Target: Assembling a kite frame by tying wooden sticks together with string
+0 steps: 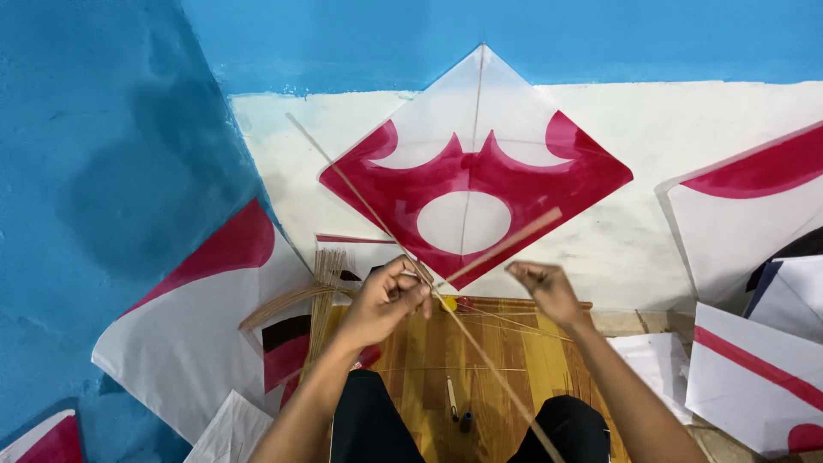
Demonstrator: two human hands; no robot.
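Honestly, the thing I watch most here is the long bamboo stick (429,287), which runs slantwise from upper left, over the red-and-white diamond kite (474,167), down between my knees. My left hand (386,300) is closed around it near its middle, fingers pinched tight. My right hand (549,287) is closed too, pinching the near end of a shorter flat bamboo strip (506,244) that angles up across the kite's lower point.

The kite paper looks thin, so I judge a slip of either stick's far end could tear it, most likely where the strip crosses the red band. The long stick looks slender; too hard a bend from my left hand might snap it. Both ends reach far beyond my grip, so small wrist turns would swing them widely.

On the wooden board (480,360) below lie loose thin splints and a pen (452,399); a dropped stick could scatter them. The bundle of bamboo sticks (324,283) sits just left of my left hand, close enough to knock.
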